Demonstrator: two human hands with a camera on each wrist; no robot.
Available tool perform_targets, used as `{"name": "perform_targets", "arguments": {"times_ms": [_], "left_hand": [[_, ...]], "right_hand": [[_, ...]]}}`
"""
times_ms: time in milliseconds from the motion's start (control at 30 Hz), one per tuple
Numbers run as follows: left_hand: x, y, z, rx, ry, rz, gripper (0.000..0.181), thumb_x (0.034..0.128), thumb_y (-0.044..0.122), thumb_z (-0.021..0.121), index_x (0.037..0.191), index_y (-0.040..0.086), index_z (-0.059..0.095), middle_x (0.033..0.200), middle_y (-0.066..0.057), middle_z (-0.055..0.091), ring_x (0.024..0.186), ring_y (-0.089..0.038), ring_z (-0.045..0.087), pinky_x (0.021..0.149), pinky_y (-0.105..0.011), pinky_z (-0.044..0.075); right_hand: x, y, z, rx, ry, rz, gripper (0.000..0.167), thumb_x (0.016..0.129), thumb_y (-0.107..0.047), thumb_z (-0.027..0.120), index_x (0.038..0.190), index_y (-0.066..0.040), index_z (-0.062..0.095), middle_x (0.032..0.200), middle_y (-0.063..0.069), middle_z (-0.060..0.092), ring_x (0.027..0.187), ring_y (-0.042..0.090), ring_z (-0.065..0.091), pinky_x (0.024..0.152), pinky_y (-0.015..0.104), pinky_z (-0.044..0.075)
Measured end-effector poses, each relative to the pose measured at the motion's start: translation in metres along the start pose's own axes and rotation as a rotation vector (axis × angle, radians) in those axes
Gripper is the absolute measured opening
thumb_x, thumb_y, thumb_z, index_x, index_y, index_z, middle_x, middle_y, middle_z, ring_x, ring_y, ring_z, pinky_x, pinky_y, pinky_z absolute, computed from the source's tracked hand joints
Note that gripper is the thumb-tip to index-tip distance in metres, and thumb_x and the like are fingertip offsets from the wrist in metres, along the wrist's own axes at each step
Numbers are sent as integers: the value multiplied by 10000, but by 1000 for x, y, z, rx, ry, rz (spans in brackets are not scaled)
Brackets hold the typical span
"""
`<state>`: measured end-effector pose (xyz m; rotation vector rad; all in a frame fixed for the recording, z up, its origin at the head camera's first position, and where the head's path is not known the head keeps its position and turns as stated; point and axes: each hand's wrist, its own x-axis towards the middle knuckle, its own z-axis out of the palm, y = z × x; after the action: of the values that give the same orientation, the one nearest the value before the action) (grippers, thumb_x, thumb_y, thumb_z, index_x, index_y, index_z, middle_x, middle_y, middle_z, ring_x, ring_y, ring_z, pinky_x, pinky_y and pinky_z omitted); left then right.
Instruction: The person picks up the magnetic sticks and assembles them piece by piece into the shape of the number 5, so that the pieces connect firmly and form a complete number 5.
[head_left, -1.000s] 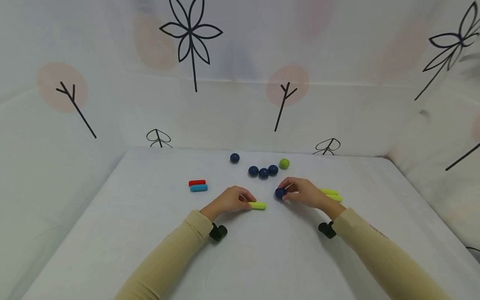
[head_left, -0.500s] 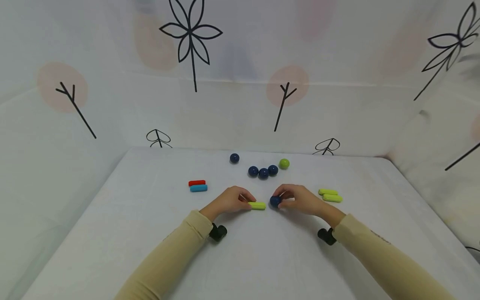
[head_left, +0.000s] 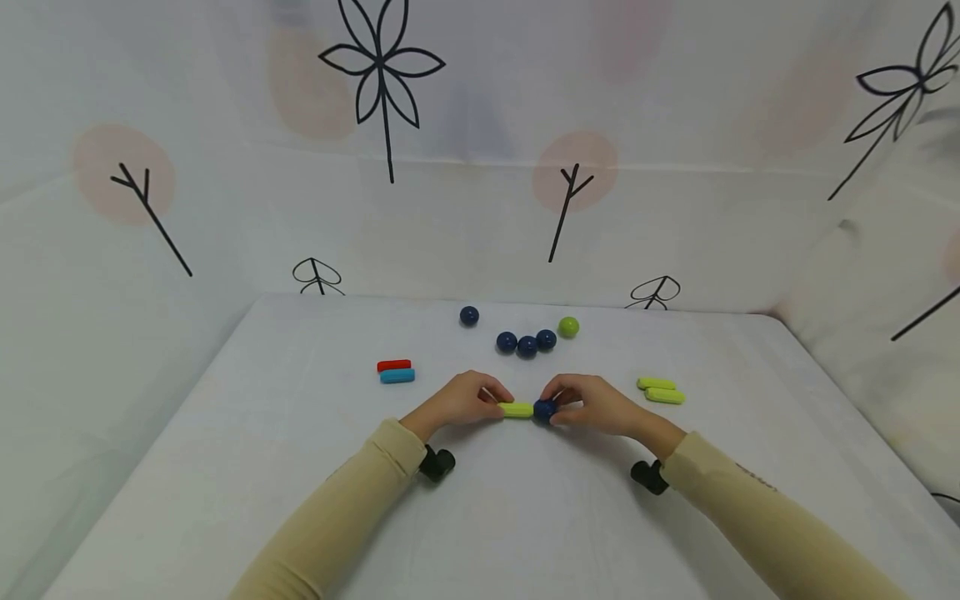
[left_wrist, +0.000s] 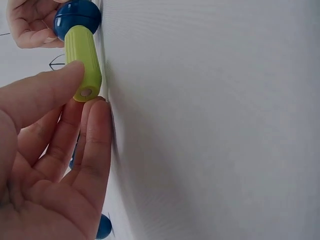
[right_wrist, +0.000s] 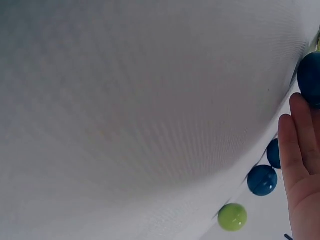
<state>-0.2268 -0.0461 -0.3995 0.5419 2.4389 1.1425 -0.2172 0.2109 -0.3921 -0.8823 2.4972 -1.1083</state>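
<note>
Between thumb and fingers, my left hand [head_left: 467,398] pinches one end of a yellow-green ribbed rod [head_left: 517,410]. In the left wrist view the rod [left_wrist: 84,57] shows a small round metallic disc in its near end. My right hand [head_left: 596,402] holds a dark blue ball [head_left: 544,411] by its right side. The ball [left_wrist: 77,19] touches the rod's far end, and both are low over the white table. In the right wrist view the ball [right_wrist: 311,77] is cut off by the frame edge, beside the fingertips [right_wrist: 296,100].
Behind the hands three blue balls [head_left: 527,347] sit in a row, with a green ball [head_left: 568,327] to their right and a lone blue ball [head_left: 469,316] farther back. A red rod [head_left: 393,366] and a blue rod [head_left: 397,376] lie left; two yellow-green rods [head_left: 664,396] lie right.
My right hand has brought the blue ball left and toward me until it meets the rod's end. My left hand has stayed almost still with the rod.
</note>
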Motion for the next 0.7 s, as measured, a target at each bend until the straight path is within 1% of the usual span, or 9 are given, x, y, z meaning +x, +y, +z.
{"name": "perform_targets", "arguments": {"times_ms": [400,567,700], "left_hand": [[-1,0,-1,-25,20,19,210,905,63,728,1113,81,746,1058,2,689,931,-130,615,825,-250,514],[1,-3,-5,-45,13,40,223,909,69,724,1132,73,737,1095,-12,697,957,-138,627,836,-260,522],[3,-5,-9,-52,28,39,222,919,89,718,1140,76,731,1109,-21,696,979,-160,623,842,-278,526]], "right_hand": [[-2,2,0,0,12,1,254,879,-31,743,1115,-22,649,1103,91,684,994,246,675,906,451,531],[-1,3,0,7,5,8,256,881,-32,744,1117,-21,645,1109,96,682,990,237,678,904,430,537],[-1,3,0,13,3,12,256,882,-33,744,1117,-20,643,1111,97,682,991,233,679,903,413,538]]}}
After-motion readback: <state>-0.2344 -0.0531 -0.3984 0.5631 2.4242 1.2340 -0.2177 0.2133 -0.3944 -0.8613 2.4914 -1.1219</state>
